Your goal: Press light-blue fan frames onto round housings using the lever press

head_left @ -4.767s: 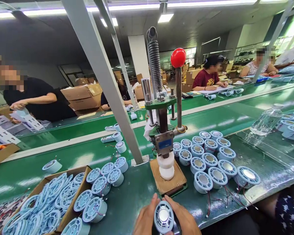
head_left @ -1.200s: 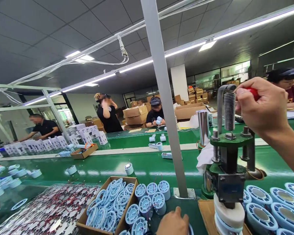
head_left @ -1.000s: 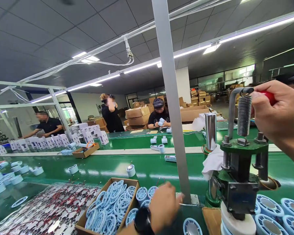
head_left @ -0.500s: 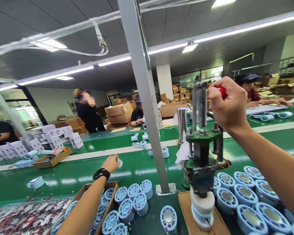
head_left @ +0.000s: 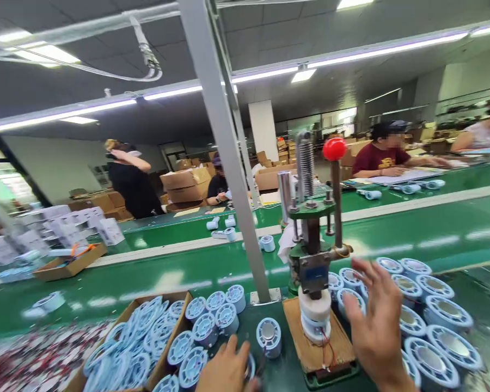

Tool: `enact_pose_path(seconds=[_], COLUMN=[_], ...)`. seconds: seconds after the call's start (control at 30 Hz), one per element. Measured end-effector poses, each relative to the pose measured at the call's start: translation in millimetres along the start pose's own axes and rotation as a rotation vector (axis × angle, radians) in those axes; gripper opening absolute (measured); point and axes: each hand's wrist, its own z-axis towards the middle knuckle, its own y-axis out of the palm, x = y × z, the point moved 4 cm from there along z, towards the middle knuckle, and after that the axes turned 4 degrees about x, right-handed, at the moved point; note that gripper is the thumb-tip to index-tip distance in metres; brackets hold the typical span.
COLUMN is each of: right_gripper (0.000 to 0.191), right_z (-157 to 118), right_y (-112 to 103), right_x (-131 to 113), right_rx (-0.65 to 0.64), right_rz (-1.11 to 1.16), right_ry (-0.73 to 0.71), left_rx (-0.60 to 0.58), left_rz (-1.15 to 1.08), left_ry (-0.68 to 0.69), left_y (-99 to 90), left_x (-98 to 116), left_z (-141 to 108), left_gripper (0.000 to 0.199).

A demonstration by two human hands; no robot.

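My left hand [head_left: 224, 370] is low in the picture, fingers apart and slightly blurred, beside a partly hidden light-blue round housing [head_left: 251, 366]. I cannot see it gripping that part. To the right, my right hand [head_left: 378, 324] is spread open and empty, off the lever of a green hand press [head_left: 315, 269]. The lever stands upright with a red ball knob [head_left: 335, 148]. Under the press's white ram pad [head_left: 315, 300] sits a blue housing [head_left: 315, 326] with red wires, on a brown board [head_left: 296, 332]. Another housing with a silver disc [head_left: 268, 336] stands between my hands.
Left stands a carton [head_left: 183, 321] of light-blue rings, beside a heap of wired discs [head_left: 44, 354]. Several blue housings [head_left: 204, 329] adjoin it; more with discs [head_left: 430, 359] fill the right. A grey post [head_left: 232, 147] rises before the green belt [head_left: 163, 277]. Co-workers sit and stand beyond.
My right hand has let go of the red knob and dropped beside the press. My left hand has come back from the belt toward the near housings. The view has shifted slightly right.
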Motion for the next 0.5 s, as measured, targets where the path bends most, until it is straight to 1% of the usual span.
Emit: enact_pose_path(seconds=[0.03, 0.07, 0.1, 0.13, 0.2, 0.23, 0.27, 0.3, 0.33, 0.4, 0.43, 0.5], right_gripper=[0.078, 0.087, 0.094, 0.100, 0.105, 0.105, 0.105, 0.106, 0.107, 0.112, 0.114, 0.111], right_z=[-31.0, -56.2, -75.4, -88.5, -98.8, -98.8, -97.4, -95.6, -94.4, -95.2, -97.0, -102.7], right_y=[-0.4, 1.4, 5.3, 9.4, 15.9, 17.9, 19.0, 19.4, 20.1, 21.1, 20.8, 17.2], right_x=[19.6, 37.2, 52.2, 63.5, 75.0, 76.1, 74.9, 71.9, 67.4, 57.1, 52.5, 47.2], right_rx=[-0.058, -0.128, -0.216, -0.290, -0.360, -0.362, -0.337, -0.291, -0.240, -0.133, -0.085, -0.039], right_rz=[-0.018, -0.050, -0.093, -0.136, -0.202, -0.223, -0.235, -0.223, -0.183, -0.043, 0.029, 0.109], right_ry=[0.116, 0.228, 0.335, 0.427, 0.547, 0.585, 0.614, 0.630, 0.631, 0.596, 0.564, 0.494], left_rx=[0.067, 0.134, 0.198, 0.259, 0.385, 0.446, 0.497, 0.541, 0.572, 0.585, 0.573, 0.508], left_rz=[-0.061, -0.131, -0.199, -0.255, -0.280, -0.237, -0.172, -0.100, -0.032, 0.049, 0.080, 0.132], left_ry=[-0.034, -0.054, -0.060, -0.053, -0.045, -0.062, -0.100, -0.157, -0.229, -0.380, -0.456, -0.588], left_y=[3.9, 6.2, 7.0, 6.1, -1.6, -8.1, -15.7, -24.3, -33.0, -48.2, -53.8, -58.8], left_x=[0.4, 0.8, 1.2, 1.1, -4.6, -12.6, -25.3, -43.0, -65.6, -121.1, -151.0, -206.8], left_z=[-0.5, -2.9, -6.8, -11.3, -20.7, -24.6, -27.9, -30.4, -32.5, -35.7, -37.5, -41.5], left_gripper=[0.059, 0.059, 0.057, 0.055, 0.044, 0.038, 0.035, 0.034, 0.035, 0.037, 0.035, 0.025])
